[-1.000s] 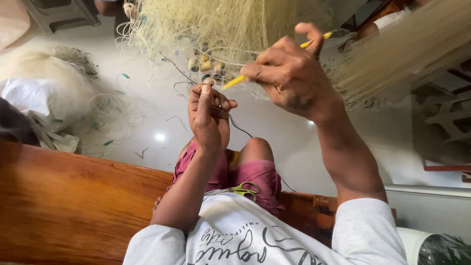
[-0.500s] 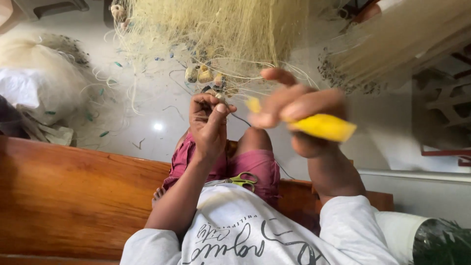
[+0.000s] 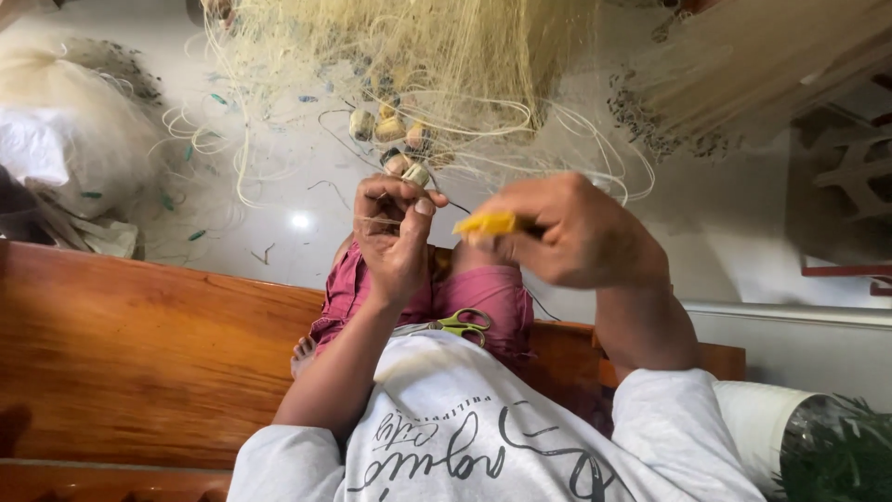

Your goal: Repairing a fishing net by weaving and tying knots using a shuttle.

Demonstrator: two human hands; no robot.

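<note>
Both hands are working on pale fishing net, yellow netting needle in the right.

We're seeing the left hand [image 3: 395, 232] with its grip pressed together, pinching a thin strand of the net [image 3: 427, 56] at the fingertips; the right hand [image 3: 571, 232] is closing its grip around the yellow needle [image 3: 485, 223], whose tip is sitting just beside the left thumb. The net is hanging bunched above the hands, with small tan floats [image 3: 390, 130] and loose cord loops [image 3: 557, 139] crowding the space right behind the fingers. Green-handled scissors [image 3: 460, 325] are lying on the lap, below the hands. The wooden bench [image 3: 139, 353] is running along the left; a white net heap [image 3: 56, 121] is sitting on the floor, well apart.
</note>
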